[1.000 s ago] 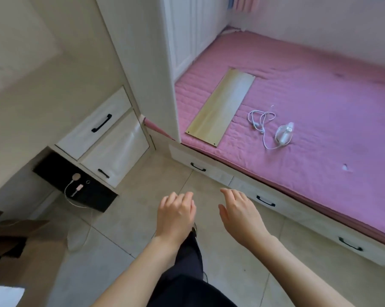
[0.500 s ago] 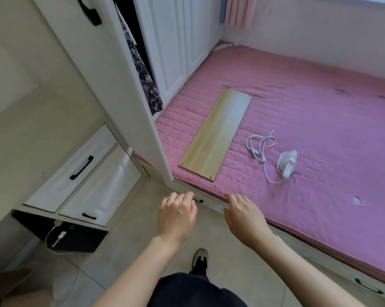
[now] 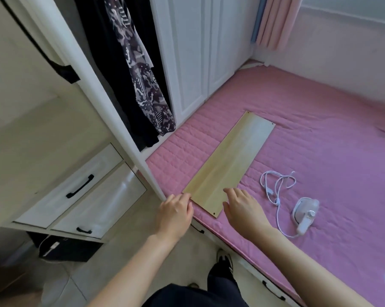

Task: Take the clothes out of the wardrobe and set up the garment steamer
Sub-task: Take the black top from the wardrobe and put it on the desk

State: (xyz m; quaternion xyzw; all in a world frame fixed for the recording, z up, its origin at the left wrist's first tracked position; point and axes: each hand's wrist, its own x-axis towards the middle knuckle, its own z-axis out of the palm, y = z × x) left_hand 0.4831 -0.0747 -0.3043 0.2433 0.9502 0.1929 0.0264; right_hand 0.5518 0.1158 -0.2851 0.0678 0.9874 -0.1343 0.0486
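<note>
The wardrobe stands open, its white door (image 3: 60, 69) swung out at the upper left. Inside hang a patterned purple garment (image 3: 142, 85) and black clothes (image 3: 111, 69). A small white garment steamer (image 3: 305, 214) lies on the pink mattress (image 3: 320, 151) with its white cord (image 3: 275, 187) coiled beside it. My left hand (image 3: 175, 212) and my right hand (image 3: 242, 209) are held out in front of me with relaxed fingers, holding nothing, over the near end of a pale wooden board (image 3: 229, 162) on the mattress.
White drawers with black handles (image 3: 80, 187) sit low at the left. Bed-base drawers (image 3: 273, 286) run under the mattress edge. A shut white wardrobe door (image 3: 193, 52) and pink curtains (image 3: 273, 21) are at the back. My black shoe (image 3: 223, 262) is on the tiled floor.
My view has risen and moved closer, bringing the open wardrobe and hanging clothes into sight. Both hands have moved forward toward the mattress edge and the board.
</note>
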